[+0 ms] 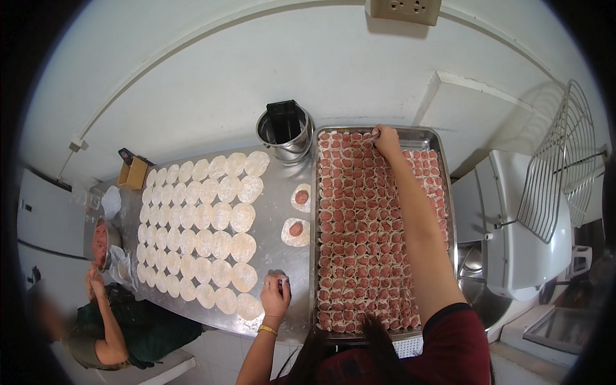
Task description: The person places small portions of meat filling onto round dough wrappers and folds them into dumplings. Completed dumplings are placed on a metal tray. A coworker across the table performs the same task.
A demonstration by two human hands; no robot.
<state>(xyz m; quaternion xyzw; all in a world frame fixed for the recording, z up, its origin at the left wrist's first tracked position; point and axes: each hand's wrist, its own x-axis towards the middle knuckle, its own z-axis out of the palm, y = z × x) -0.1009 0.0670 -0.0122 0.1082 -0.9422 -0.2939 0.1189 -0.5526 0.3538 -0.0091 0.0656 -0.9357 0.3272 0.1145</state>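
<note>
A large metal tray [315, 192] is packed with rows of open-topped dumplings [359, 224], pink meat showing inside pale wrappers. Over its far edge reaches my right hand [386, 140], fingertips pinched on a dumpling at the end of a row. My left hand [274, 298] is low over the steel table, fingers curled; a small dark thing shows at them, too unclear to name. Just beyond it lie two separate round wrappers [304, 240], each with a lump of meat filling [296, 228]. Left of these, flat round wrappers [203, 218] are laid out in overlapping rows.
A metal pot [299, 151] with a black object inside stands at the wall. At the left, a co-worker's hands [95, 284] are by a bowl of meat [100, 240]. A small cardboard box [133, 174] sits at the back. Right of the tray is a white appliance [523, 224].
</note>
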